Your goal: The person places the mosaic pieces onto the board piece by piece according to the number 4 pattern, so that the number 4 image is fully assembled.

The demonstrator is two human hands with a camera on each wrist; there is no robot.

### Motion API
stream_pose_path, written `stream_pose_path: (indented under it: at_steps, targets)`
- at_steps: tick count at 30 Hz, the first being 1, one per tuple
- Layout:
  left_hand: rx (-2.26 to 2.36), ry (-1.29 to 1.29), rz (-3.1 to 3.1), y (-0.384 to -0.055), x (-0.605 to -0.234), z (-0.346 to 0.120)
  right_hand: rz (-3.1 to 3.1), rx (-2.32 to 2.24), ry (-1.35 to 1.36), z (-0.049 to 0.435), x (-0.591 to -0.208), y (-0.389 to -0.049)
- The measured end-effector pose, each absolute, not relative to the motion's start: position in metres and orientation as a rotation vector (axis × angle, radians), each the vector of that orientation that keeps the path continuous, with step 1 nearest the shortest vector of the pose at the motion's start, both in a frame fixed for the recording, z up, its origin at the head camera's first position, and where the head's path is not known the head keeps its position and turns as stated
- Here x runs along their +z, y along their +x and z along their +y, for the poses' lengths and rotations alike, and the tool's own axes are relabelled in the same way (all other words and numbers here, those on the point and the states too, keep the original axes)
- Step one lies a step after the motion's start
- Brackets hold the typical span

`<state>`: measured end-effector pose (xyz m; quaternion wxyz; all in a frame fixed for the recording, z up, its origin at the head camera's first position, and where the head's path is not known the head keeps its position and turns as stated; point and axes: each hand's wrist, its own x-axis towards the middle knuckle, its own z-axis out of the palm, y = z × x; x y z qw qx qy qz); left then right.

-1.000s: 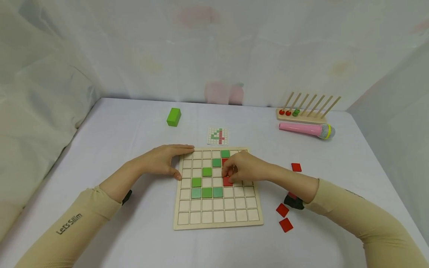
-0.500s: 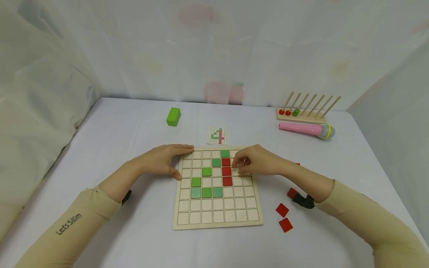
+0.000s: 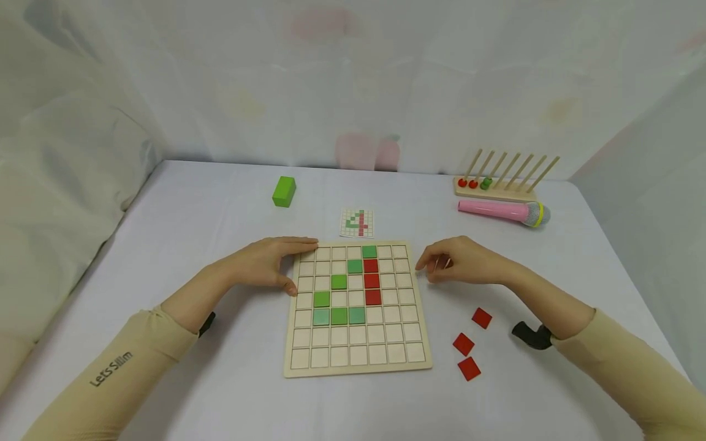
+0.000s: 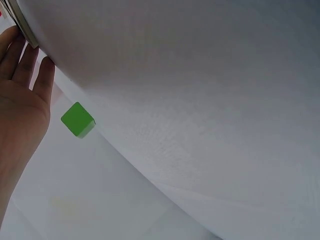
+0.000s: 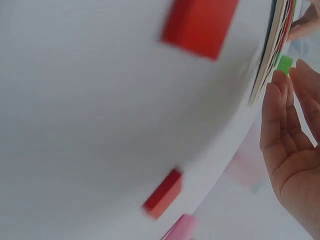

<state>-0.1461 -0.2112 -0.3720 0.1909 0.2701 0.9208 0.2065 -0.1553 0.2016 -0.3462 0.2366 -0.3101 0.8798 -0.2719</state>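
Note:
The square wooden grid board (image 3: pixel 358 371) lies flat on the table. Several green tiles (image 3: pixel 339 282) form a slanting line and a short row on it. Three red tiles (image 3: pixel 372 280) stand in one column below the topmost green tile. My left hand (image 3: pixel 263 262) rests along the board's left edge, thumb and fingers spread apart at its side. Just off the board's right edge hovers my right hand (image 3: pixel 460 260), fingers loosely bent. The right wrist view shows nothing between those fingers (image 5: pixel 277 107).
Three loose red tiles (image 3: pixel 463 344) lie right of the board; the right wrist view also shows a red tile (image 5: pixel 162 195). Behind the board are a pattern card (image 3: pixel 356 223), a green block (image 3: pixel 284 192), a pink microphone (image 3: pixel 496 210) and a peg rack (image 3: pixel 496 191) with beads.
My right hand has let go of a red tile in the red column and moved right, off the board. The left hand has stayed at the board's left edge.

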Motion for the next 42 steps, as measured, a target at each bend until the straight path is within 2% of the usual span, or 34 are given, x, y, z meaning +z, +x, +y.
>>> stream_pose_path:
  at_steps: [22, 42]
  targets:
    - [0.578, 0.763, 2.584, -0.147, -0.374, -0.211, 2.155, -0.742, -0.759, 0.272, -0.352, -0.136]
    - [0.582, 0.757, 2.576, -0.147, -0.372, -0.21, 2.105, -0.713, -0.883, 0.276, -0.355, -0.13]
